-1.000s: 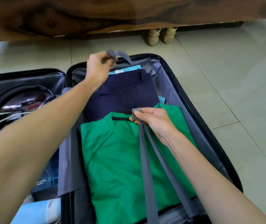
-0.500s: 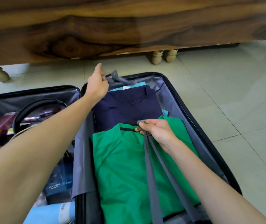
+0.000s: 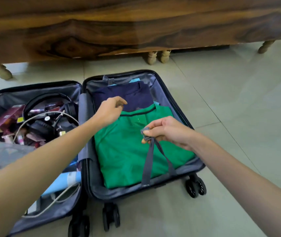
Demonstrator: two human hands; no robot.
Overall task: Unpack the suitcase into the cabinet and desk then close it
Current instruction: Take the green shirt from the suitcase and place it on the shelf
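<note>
Here's the suitcase (image 3: 122, 192), lying wide open on the tiled floor (image 3: 238, 100), both halves flat and wheels (image 3: 196, 187) toward the person. Just beyond it stands a dark wooden furniture piece (image 3: 136, 31) on turned legs.

Right half first: a green shirt (image 3: 124, 151) lies folded on top and nearest, with a navy garment (image 3: 124, 93) just behind it, tucked partly under the green collar. A sliver of light blue fabric peeks out past the navy one.

The right hand (image 3: 168, 132) is above the green shirt, thumb and fingertips pinching the grey buckle (image 3: 145, 132) at the end of a grey strap (image 3: 147, 161). That strap runs in two bands from the buckle down to the near wall of the case. A second grey strap (image 3: 112, 80) lies loose at the far end, against the lining.

The left hand (image 3: 110, 112) hangs over the spot where the green collar meets the navy garment, fingers loosely curled and nothing in them that I can see; whether it touches the cloth I cannot tell.

Over in the left half it's a jumble: black headphones (image 3: 39, 127), a white cable (image 3: 34, 117) looping across them, a maroon box (image 3: 1, 118), a clear plastic bag (image 3: 3, 154) and a light blue tube (image 3: 63, 183) near the hinge.
</note>
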